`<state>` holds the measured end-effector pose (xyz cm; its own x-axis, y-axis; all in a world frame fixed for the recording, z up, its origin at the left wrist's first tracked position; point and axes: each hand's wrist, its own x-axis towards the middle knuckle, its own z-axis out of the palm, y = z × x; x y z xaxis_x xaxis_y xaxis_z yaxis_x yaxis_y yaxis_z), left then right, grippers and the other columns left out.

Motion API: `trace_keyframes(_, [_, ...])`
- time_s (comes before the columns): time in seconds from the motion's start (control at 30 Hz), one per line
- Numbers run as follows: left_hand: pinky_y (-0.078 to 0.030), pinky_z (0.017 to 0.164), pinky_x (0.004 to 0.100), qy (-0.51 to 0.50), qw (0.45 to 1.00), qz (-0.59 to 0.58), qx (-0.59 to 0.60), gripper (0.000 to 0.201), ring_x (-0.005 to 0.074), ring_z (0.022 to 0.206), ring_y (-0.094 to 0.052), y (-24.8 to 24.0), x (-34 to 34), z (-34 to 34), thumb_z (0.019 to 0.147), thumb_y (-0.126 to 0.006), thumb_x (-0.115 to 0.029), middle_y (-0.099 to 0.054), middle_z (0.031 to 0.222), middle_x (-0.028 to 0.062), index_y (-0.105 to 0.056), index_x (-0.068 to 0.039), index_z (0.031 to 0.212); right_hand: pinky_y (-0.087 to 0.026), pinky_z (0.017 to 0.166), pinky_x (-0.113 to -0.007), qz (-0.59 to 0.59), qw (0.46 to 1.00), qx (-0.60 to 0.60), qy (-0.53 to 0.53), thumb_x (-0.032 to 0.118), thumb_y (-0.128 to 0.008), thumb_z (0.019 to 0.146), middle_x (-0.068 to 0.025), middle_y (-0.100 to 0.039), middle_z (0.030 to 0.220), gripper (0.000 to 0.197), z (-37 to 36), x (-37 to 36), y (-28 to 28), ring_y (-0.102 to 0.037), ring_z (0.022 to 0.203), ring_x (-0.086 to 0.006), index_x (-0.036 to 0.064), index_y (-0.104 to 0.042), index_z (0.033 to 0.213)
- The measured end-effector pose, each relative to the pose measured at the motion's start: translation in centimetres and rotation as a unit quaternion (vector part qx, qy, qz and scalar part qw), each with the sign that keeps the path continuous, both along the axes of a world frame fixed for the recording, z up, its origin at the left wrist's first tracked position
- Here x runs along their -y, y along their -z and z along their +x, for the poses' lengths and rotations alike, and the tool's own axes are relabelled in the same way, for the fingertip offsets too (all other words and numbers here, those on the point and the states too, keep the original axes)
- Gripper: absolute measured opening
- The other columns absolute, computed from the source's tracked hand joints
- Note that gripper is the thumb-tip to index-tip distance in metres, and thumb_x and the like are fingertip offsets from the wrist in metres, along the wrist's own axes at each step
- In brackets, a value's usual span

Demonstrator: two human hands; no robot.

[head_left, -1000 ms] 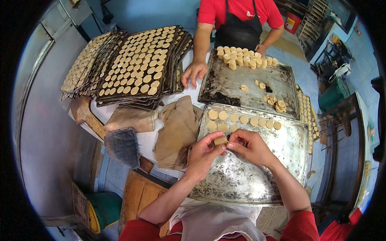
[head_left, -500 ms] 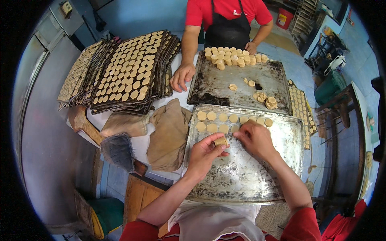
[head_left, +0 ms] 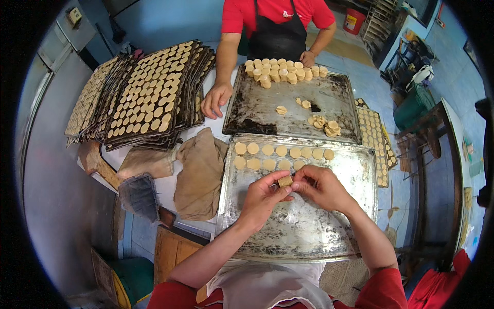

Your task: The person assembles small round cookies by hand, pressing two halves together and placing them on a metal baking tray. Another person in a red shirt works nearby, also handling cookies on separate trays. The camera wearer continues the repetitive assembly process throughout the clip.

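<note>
Over the near metal baking tray (head_left: 303, 232), my left hand (head_left: 263, 198) holds a short stack of thin round dough discs (head_left: 284, 181) lying on its side between thumb and fingers. My right hand (head_left: 323, 189) is pinched at the right end of that stack, its thumb and fingertips touching it; which disc they grip is partly hidden. Flat dough rounds (head_left: 267, 150) lie in two rows along the tray's far edge. Part of the nearer row is covered by my right hand.
Beyond lies a second tray (head_left: 288, 113) with stacked dough rounds (head_left: 288, 71) and crumpled dough scraps (head_left: 329, 127). A co-worker's hand (head_left: 216, 100) rests beside it. Piled trays of rounds (head_left: 149, 92) and brown cloths (head_left: 200, 175) are at left; more filled trays (head_left: 373, 139) are at right.
My right hand has come back from the nearer row to the stack in my left hand. The whole view has shifted slightly, so the surroundings appear farther left.
</note>
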<state>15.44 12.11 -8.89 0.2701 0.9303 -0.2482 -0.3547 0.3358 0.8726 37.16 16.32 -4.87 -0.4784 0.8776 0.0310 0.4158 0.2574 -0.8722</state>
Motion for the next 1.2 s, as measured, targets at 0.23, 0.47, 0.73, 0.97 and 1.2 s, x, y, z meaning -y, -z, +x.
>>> trace_keyframes(0.23, [-0.064, 0.092, 0.0328, 0.008, 1.000, 0.000, 0.004, 0.039, 0.0189, 0.113, -0.074, -0.4, -0.4, 1.1, 0.106, -0.070, -0.003, -0.073, 0.125, 0.0112, -0.061, 0.002, 0.144, -0.053, 0.076, -0.034, -0.101, 0.994, -0.010, 0.026, 0.015, -0.076, 0.103, -0.0074, -0.070, 0.091, 0.015, 0.9, 0.4, -1.1, -0.065, 0.082, -0.0179, 0.0014, -0.072, 0.107])
trace_keyframes(0.47, [-0.066, 0.090, 0.0328, 0.008, 1.000, -0.007, 0.011, 0.041, 0.0170, 0.111, -0.073, -0.9, -0.6, 2.6, 0.106, -0.071, -0.003, -0.072, 0.121, 0.0102, -0.059, 0.004, 0.144, -0.054, 0.075, -0.044, 0.133, 0.951, 0.235, 0.153, 0.019, -0.078, 0.099, -0.0167, -0.071, 0.095, 0.020, 4.0, -1.4, 1.2, -0.070, 0.081, -0.0361, 0.0000, -0.073, 0.095])
trace_keyframes(0.73, [-0.066, 0.089, 0.0336, 0.043, 0.999, -0.019, 0.006, 0.041, 0.0191, 0.112, -0.073, -0.5, -0.7, 4.1, 0.106, -0.070, -0.004, -0.071, 0.124, 0.0121, -0.059, 0.005, 0.145, -0.055, 0.075, -0.043, 0.060, 0.995, 0.011, 0.075, 0.011, -0.077, 0.097, -0.0153, -0.070, 0.098, 0.012, 5.1, 0.0, 0.8, -0.070, 0.085, -0.0360, 0.0016, -0.073, 0.103])
trace_keyframes(0.97, [-0.065, 0.089, 0.0354, 0.071, 0.997, -0.024, 0.002, 0.038, 0.0215, 0.116, -0.072, -0.4, -0.8, 5.4, 0.108, -0.067, -0.004, -0.070, 0.131, 0.0118, -0.061, 0.001, 0.145, -0.053, 0.070, -0.042, -0.024, 0.996, -0.044, 0.074, 0.023, -0.081, 0.099, -0.0137, -0.070, 0.089, 0.020, 6.4, 1.2, 1.5, -0.069, 0.078, -0.0312, 0.0039, -0.074, 0.099])
trace_keyframes(1.2, [-0.067, 0.094, 0.0365, 0.076, 0.997, -0.023, 0.011, 0.042, 0.0208, 0.116, -0.073, -1.2, -0.8, 7.5, 0.109, -0.066, -0.004, -0.071, 0.127, 0.0140, -0.056, 0.004, 0.149, -0.055, 0.073, -0.048, 0.109, 0.963, 0.155, 0.189, 0.018, -0.073, 0.100, -0.0171, -0.070, 0.092, 0.017, 9.1, 0.8, 1.4, -0.071, 0.083, -0.0396, 0.0020, -0.073, 0.097])
